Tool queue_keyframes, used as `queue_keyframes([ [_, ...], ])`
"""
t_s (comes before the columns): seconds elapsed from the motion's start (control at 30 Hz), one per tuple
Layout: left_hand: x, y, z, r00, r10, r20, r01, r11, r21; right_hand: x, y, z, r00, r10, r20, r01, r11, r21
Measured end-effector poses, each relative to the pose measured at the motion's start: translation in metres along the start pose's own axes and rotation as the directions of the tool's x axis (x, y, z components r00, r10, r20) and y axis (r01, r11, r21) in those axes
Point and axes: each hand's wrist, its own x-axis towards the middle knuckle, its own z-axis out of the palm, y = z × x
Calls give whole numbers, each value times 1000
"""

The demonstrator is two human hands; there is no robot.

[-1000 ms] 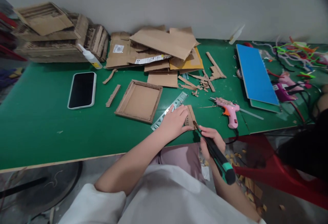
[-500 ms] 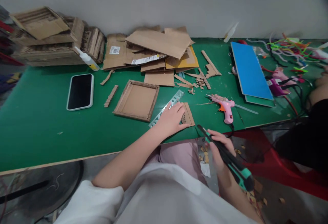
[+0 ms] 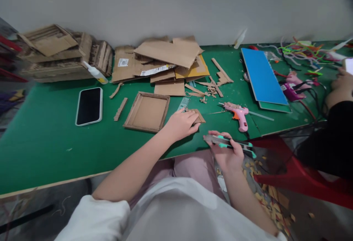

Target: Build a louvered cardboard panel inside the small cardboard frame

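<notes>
Pale wall (image 3: 124, 9) rises behind a green table (image 3: 55, 160). Near its front edge, the left hand (image 3: 182, 124) lies palm down, fingers slightly bent, over a small cardboard piece (image 3: 200, 117), with a ruler (image 3: 184, 103) showing beside it. Just over that edge, the upturned right hand (image 3: 226, 155) grips a utility knife (image 3: 234, 144). Beyond it lies a pink glue gun (image 3: 241, 118); cardboard sheets (image 3: 168, 51) pile toward the table's back edge.
</notes>
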Motion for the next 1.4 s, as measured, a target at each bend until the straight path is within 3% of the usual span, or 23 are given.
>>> queue_keyframes([
  [0.07,0,-7,-8,992,-63,-105,59,998,-38,11,-7,3,985,-173,-7,170,971,-167],
  [0.13,0,-15,-16,954,-210,-214,185,974,-134,26,-19,4,958,-288,5,277,917,-286],
  [0.23,-2,-28,-31,812,-496,-308,348,835,-426,57,-38,7,967,-250,38,235,834,-499],
  [0.33,-4,-39,-44,664,-688,-293,351,634,-689,91,-44,15,986,-154,63,143,582,-801],
  [0.43,-7,-47,-52,579,-770,-268,308,511,-803,117,-31,25,981,-83,173,186,187,-964],
  [0.5,-9,-50,-52,545,-796,-263,293,475,-830,128,-18,27,972,-53,230,225,-76,-971],
  [0.53,-10,-50,-51,535,-804,-259,291,464,-837,132,-12,27,967,-62,248,236,-152,-960],
  [0.63,-12,-49,-45,553,-813,-184,283,391,-876,139,-5,26,938,-154,310,268,-243,-932],
  [0.7,-12,-48,-42,576,-812,-93,274,299,-914,140,-9,31,900,-247,360,333,-146,-932],
  [0.77,-12,-47,-39,585,-810,-47,264,245,-933,138,-16,44,884,-301,357,409,129,-903],
  [0.83,-13,-46,-36,580,-813,-51,263,247,-933,135,-20,62,912,-210,353,410,500,-763],
  [0.87,-13,-47,-34,576,-815,-60,266,256,-929,133,-20,70,913,-136,386,379,637,-671],
  [0.93,-13,-47,-31,571,-819,-63,274,262,-925,131,-16,82,908,-44,417,297,770,-565],
  [1.13,-10,-48,-27,627,-767,136,342,115,-933,136,2,78,959,-27,283,180,829,-530],
  [1.4,-10,-46,-29,649,-740,176,397,131,-909,138,6,71,947,-42,317,219,807,-549],
])
